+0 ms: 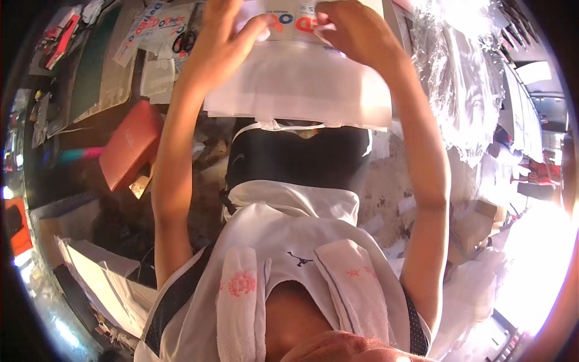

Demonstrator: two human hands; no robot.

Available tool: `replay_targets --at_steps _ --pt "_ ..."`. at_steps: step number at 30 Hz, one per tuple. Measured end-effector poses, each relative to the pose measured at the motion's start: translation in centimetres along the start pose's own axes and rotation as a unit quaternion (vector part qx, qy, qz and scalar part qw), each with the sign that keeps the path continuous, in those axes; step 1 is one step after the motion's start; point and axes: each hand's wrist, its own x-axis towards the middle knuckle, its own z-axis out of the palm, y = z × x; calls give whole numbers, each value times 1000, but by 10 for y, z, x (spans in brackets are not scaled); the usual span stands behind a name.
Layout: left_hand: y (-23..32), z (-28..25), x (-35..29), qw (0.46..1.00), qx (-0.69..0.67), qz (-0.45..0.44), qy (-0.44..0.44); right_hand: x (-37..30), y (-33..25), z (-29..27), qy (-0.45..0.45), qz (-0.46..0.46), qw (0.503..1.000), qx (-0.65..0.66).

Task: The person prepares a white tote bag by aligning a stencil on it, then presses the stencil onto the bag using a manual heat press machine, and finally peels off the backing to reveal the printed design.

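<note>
At the top of the head view, both my hands are over a pale plastic bag [283, 33] with red and blue print. My left hand [232, 33] has its thumb stretched toward the bag, apart from the fingers; the upper frame edge cuts those fingers off. Across from it, my right hand [356, 27] bends inward over the bag's right part, thumb and fingers apart. Small white coverings or scraps show at the tips of both thumbs. Under the bag, a layer of whitish translucent sheets [298, 90] hangs over the work surface's near edge.
Clear plastic film [455, 78] is heaped on the right. More printed bags [160, 30] and black-handled scissors [184, 41] lie at upper left. A reddish-brown box [131, 145] stands beside my left forearm. A cardboard box [476, 226] sits lower right, among scraps on the floor.
</note>
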Motion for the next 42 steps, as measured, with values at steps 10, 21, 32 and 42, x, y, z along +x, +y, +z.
replay_targets --at_steps 10,21,32,42 --pt "-29 -7 3 964 -13 27 -265 -27 -26 -13 52 -54 996 37" --pt "-25 32 28 939 140 143 -279 3 -22 13 64 8 992 110" --pt "-26 43 31 930 223 111 -269 29 -22 15 -35 74 995 63" --pt "-45 26 40 928 250 201 -191 26 -1 26 77 92 992 28"
